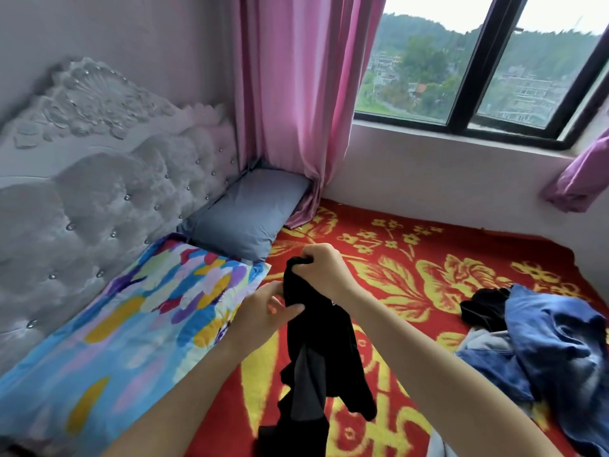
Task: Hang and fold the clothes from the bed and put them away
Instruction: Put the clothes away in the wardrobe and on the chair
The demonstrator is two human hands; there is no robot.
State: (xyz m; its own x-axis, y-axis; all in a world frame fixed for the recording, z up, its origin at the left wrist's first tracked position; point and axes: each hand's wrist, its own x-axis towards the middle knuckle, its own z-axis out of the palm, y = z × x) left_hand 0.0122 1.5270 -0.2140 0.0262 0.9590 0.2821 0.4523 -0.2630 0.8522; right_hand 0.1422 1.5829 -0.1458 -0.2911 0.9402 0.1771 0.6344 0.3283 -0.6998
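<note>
Black garment (313,328), held up in the air over the bed and hanging down in loose folds, with a grey inner panel showing at its lower part. Right hand (321,265) grips the bunched top edge, fingers curled tightly round the cloth; left hand (267,308), just below and beside it, pinches the garment's side between thumb and fingers. Both forearms reach in from the lower edge of the view. Beneath the garment lies a red blanket (412,275) with a yellow floral pattern, which covers the bed. To the right, well apart from the hands, a heap of clothes rests on the blanket: blue denim (553,341), a second dark item (481,308) and a pale piece partly beneath them. To the left lies a multicoloured quilt (131,324), with a grey-blue pillow (250,212) beyond it against the tufted grey headboard (99,199). Pink curtain (296,94) hangs beside a dark-framed window (478,61)
</note>
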